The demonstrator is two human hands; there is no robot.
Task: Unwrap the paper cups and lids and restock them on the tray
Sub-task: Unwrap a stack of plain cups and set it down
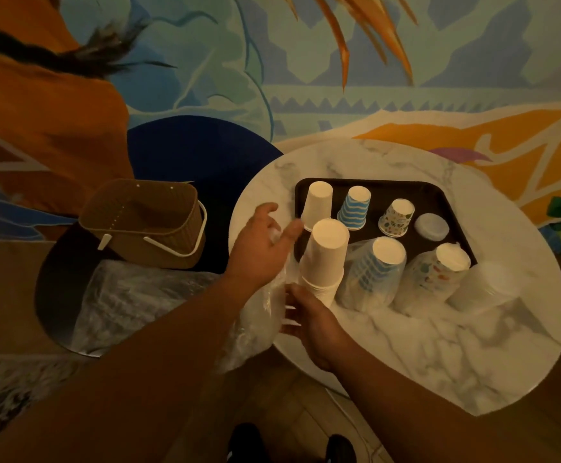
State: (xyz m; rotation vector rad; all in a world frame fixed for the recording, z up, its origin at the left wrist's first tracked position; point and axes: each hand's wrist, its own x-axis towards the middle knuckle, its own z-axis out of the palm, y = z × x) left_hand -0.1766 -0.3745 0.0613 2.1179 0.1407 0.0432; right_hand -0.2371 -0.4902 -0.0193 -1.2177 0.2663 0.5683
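White cup stack upright — my right hand grips its base; left hand, just beside, clutches plastic wrap.

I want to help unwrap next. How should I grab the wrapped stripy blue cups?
Take the wrapped stripy blue cups around the wide lower part of the stack, reaching in from the near table edge. They stand upside down and lean, with the narrow end up, so the bottom gives the firmest hold, and the white stack and dotted stack crowd both sides.

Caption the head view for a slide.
Left hand peels plastic wrap off white cup stack; right hand steadies its base.
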